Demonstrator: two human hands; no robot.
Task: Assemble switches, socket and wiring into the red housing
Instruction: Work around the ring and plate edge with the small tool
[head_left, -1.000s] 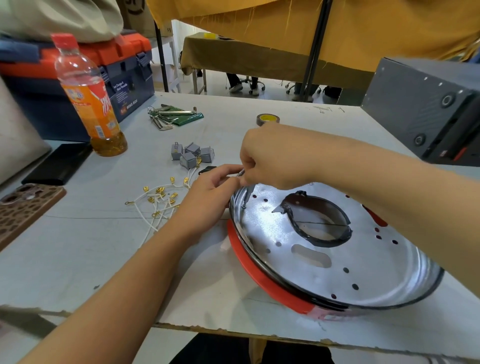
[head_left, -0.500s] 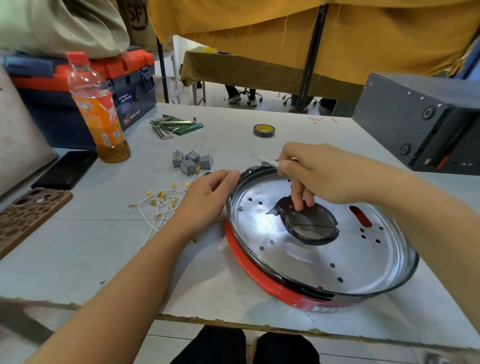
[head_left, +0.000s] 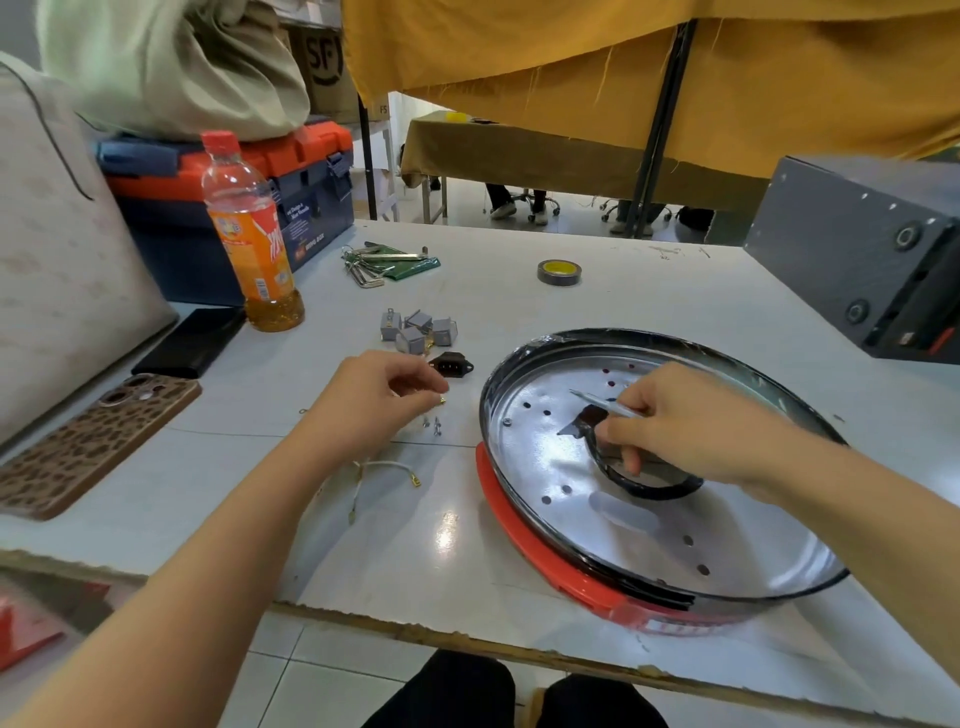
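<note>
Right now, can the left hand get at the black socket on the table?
Probably yes. The socket lies on the bare table just beyond the left hand, with nothing between them. But the fingers already pinch a small brass piece, so they may have to drop it first.

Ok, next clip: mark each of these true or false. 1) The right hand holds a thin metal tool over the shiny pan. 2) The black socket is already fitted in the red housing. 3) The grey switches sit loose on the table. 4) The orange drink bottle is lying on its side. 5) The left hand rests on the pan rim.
1) True: the right hand has its grip on a thin silver tool over the round shiny metal pan.
2) False: the small black socket lies on the white table.
3) True: the small grey switches sit beyond the socket.
4) False: the orange plastic bottle stands upright.
5) False: the left hand is over the table, pinching a small brass terminal.
</note>
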